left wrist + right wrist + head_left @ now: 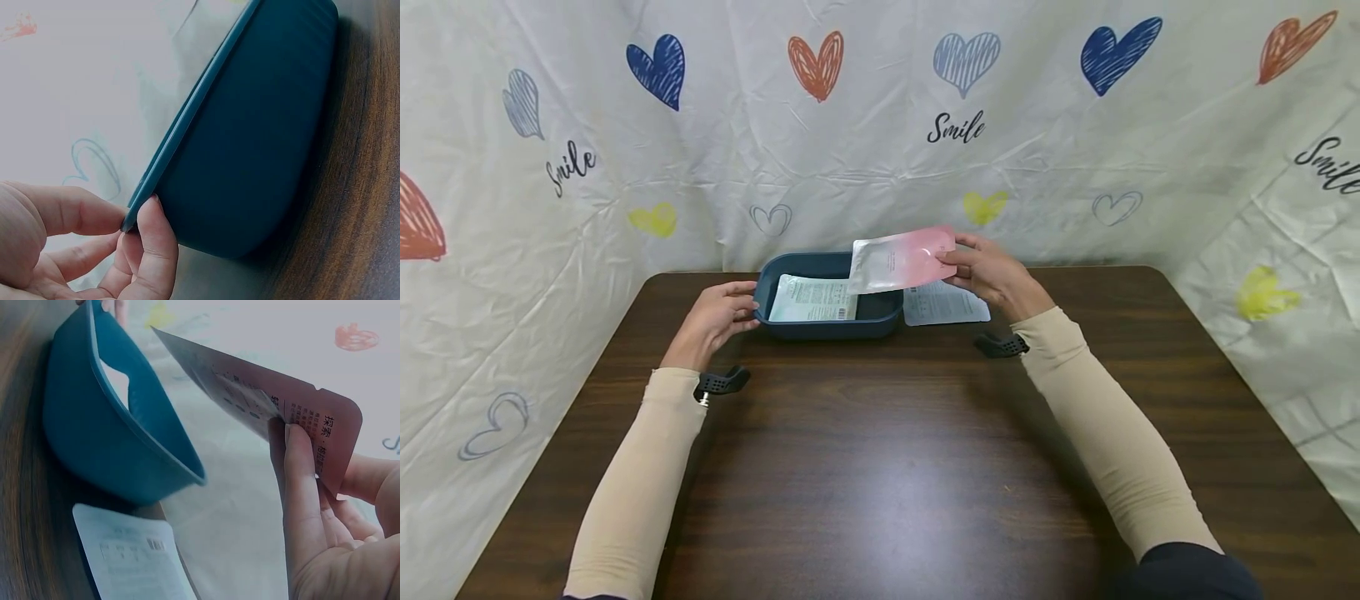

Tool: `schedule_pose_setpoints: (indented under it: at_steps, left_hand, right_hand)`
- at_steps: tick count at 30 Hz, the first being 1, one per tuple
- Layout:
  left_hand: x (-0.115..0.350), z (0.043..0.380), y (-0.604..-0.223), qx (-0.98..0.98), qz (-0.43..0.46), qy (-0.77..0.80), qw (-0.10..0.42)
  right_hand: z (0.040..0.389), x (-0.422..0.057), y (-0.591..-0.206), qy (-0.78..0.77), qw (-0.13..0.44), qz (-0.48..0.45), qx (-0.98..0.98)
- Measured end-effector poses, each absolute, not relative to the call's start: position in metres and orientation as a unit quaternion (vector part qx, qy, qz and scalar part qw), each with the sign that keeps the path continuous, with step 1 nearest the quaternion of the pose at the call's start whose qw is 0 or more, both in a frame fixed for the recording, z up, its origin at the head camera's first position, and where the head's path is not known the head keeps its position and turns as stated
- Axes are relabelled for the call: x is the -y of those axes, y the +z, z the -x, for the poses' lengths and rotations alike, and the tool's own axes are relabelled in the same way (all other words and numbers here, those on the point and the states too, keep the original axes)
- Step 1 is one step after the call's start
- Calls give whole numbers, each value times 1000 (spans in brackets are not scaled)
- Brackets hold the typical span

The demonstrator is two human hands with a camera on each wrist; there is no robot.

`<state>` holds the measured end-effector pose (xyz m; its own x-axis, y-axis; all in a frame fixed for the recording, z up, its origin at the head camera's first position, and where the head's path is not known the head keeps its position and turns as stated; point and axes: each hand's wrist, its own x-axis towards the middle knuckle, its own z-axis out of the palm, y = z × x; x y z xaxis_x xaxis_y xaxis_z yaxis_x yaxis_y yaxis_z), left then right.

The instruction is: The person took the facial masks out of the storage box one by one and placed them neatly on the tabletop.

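A dark blue plastic basin (831, 330) stands at the far side of the table. My left hand (718, 318) pinches its left rim between thumb and fingers, as the left wrist view shows up close (187, 125). Inside the basin lies a pale green sachet (812, 298) with small print. My right hand (992, 271) grips a pink and silver sachet (898, 260) by its right end, holding it above the basin's right half. The right wrist view shows printed characters on the pink sachet's underside (262, 394). A light blue-white sachet (946, 304) lies flat on the table, right of the basin, below my right hand.
The dark wooden table (880, 450) stretches toward me. Behind it hangs a white cloth (880, 142) with printed hearts and "Smile" lettering, close to the table's back edge. Black straps (722, 382) sit at both wrists.
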<state>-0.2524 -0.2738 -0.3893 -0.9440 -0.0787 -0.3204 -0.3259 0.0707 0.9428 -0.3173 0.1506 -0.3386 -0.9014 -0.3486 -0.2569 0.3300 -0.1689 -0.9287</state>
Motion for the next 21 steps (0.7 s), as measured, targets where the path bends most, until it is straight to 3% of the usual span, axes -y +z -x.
schedule_pose_setpoints:
  at_steps: [21]
  left_hand:
    - [274,253,-389,-727,142,665,93]
  right_hand:
    - [315,-230,-344,-776,211,-14,-594]
